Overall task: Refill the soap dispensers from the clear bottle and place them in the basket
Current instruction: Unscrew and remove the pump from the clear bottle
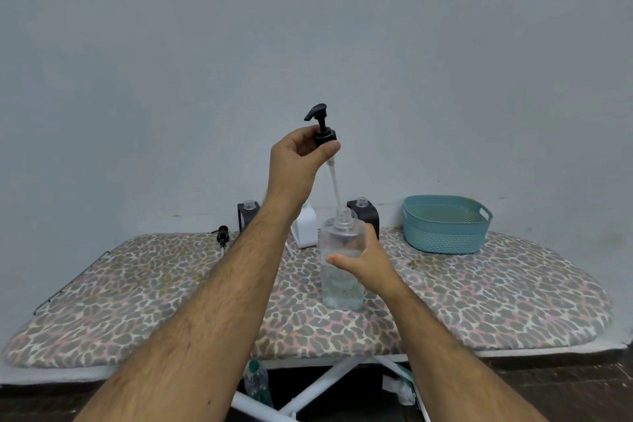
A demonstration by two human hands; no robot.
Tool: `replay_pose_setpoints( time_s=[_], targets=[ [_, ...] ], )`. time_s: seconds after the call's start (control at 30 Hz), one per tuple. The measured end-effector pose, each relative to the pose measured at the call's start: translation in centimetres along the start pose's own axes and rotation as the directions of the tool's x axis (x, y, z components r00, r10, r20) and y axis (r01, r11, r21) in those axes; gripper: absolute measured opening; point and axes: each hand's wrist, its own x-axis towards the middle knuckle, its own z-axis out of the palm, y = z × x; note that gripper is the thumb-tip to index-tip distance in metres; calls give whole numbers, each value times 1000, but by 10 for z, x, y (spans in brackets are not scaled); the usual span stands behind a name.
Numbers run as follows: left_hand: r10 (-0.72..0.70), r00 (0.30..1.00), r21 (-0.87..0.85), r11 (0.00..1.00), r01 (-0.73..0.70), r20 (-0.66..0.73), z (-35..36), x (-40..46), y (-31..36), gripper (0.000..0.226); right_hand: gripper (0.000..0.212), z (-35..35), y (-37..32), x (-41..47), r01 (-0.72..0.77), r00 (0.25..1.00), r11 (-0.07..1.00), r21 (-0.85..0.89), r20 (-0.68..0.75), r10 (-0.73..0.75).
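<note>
My left hand (297, 161) holds a black pump head (321, 127) up in the air; its white dip tube (334, 181) hangs down toward the open neck of the clear bottle (342, 271). My right hand (368, 262) grips that clear bottle, which stands upright on the board and is partly filled with clear liquid. Behind stand two black dispensers with open necks, one at the left (247, 214) and one at the right (364, 212), and a white dispenser (305, 228) partly hidden by my left forearm. The teal basket (445, 224) sits empty at the back right.
Everything rests on an ironing board with a leopard-print cover (171, 301) set against a plain wall. A second black pump head (222, 235) lies at the back left. Under the board are white legs and a plastic water bottle (257, 384).
</note>
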Motion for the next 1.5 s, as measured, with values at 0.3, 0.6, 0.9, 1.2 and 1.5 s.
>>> replay_pose_setpoints(
  time_s=[0.3, 0.6, 0.9, 1.2, 1.5],
  targets=[
    [47, 999, 28, 999, -47, -9, 0, 0, 15, 27, 82, -2, -2, -2, 1, 1000, 999, -38, 13, -1],
    [-19, 998, -56, 998, 15, -66, -15, -3, 17, 23, 80, -6, -5, -2, -19, 999, 997, -80, 31, 21],
    [-127, 965, -116, 988, 103, -229, -55, 0, 18, 18, 90, -8, -6, -3, 11, 1000, 982, -189, -8, -13],
    [-237, 911, -161, 968, 192, -338, -99, -8, 0, 20, 95, -8, -8, -2, 0, 1000, 978, -207, 4, 1],
    [-378, 825, -106, 923, 369, -420, -135, -31, -57, 24, 92, -8, -5, -3, -5, 1000, 991, -131, -10, 4]
  ],
)
